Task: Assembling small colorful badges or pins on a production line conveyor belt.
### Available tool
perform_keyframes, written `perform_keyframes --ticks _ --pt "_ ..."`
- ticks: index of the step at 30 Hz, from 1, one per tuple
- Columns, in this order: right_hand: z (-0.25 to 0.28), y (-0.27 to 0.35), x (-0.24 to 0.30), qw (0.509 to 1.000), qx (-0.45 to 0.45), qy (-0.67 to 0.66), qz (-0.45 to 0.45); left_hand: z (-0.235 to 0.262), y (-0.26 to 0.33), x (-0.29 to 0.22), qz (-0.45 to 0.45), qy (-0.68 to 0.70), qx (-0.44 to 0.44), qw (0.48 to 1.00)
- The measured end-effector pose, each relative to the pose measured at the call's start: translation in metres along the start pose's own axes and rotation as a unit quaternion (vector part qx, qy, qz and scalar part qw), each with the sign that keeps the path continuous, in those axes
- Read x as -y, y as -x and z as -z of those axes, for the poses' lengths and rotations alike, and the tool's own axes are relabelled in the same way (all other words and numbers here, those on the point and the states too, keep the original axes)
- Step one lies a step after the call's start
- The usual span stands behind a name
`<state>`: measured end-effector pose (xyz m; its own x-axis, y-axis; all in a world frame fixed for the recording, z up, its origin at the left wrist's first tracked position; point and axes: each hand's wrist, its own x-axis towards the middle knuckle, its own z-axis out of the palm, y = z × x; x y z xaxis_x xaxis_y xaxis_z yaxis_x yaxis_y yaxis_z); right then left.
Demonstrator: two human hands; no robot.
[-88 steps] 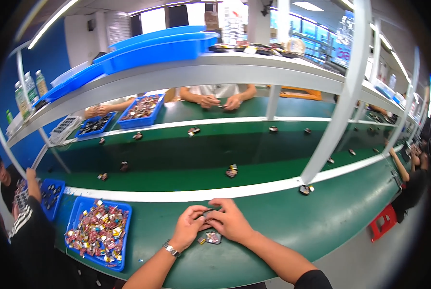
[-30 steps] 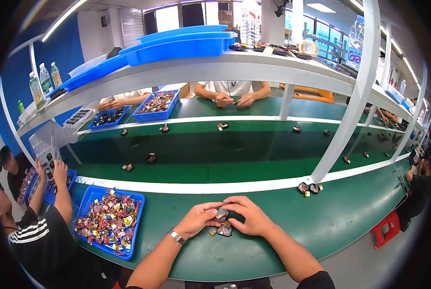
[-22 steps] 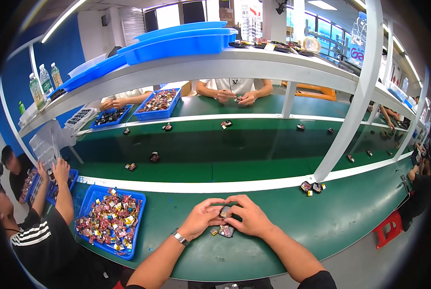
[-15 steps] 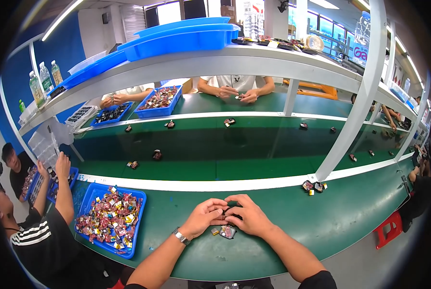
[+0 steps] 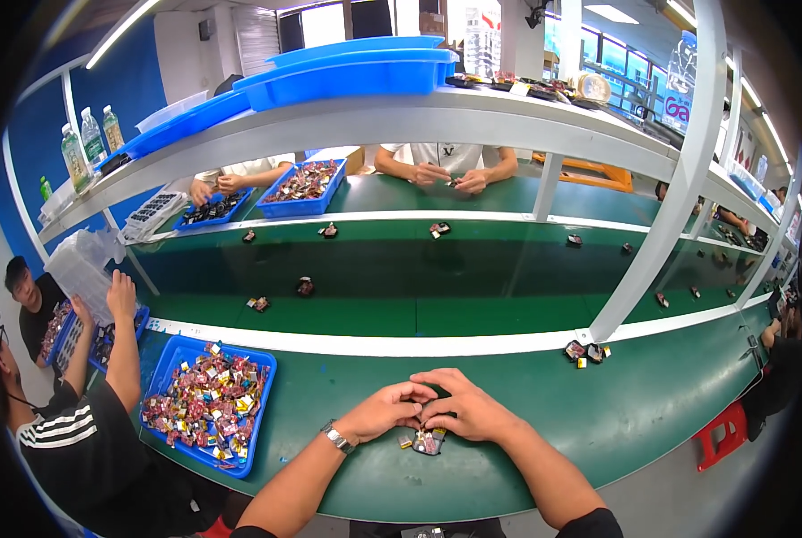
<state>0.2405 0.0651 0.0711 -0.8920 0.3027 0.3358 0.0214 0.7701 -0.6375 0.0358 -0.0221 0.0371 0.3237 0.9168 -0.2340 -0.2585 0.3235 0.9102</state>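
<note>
My left hand (image 5: pixel 385 414) and my right hand (image 5: pixel 465 409) meet over the green workbench, fingers bent and fingertips close together. Right beneath the fingertips is a small electronic assembly (image 5: pixel 429 442) with a dark casing and pale and reddish parts. Its upper part is hidden by my thumbs and fingers. Whatever they pinch is too small and too covered to name. A small yellow-and-white piece (image 5: pixel 406 442) lies beside the assembly, close to my left hand.
To my left, a blue tray (image 5: pixel 266 394) holds many small red circuit boards with yellow-white parts. Several dark-cased assemblies (image 5: pixel 584 351) lie by the white rail (image 5: pixel 365 344). Beyond it, a green belt (image 5: pixel 472 305) carries more pieces. A shelf post (image 5: pixel 656 224) rises at right. Co-workers sit left and opposite.
My hands have shifted slightly; the dark piece between my fingertips no longer shows, and a dark casing edge now shows around the assembly below. The left co-worker's clear plastic tray has tilted.
</note>
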Motion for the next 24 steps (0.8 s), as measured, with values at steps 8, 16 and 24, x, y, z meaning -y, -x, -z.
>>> perform_keyframes --ticks 8,16,24 --pt "0.011 0.003 0.014 0.998 0.003 0.063 -0.024 -0.008 0.0 0.001 -0.025 0.008 -0.008 1.0" --pt "-0.004 0.0 0.003 0.989 -0.126 0.07 -0.025 -0.005 -0.002 0.003 -0.06 0.084 -0.017 0.994" --pt "-0.009 0.0 0.001 0.986 -0.152 0.065 -0.034 -0.004 -0.001 0.003 -0.08 0.063 -0.008 0.995"
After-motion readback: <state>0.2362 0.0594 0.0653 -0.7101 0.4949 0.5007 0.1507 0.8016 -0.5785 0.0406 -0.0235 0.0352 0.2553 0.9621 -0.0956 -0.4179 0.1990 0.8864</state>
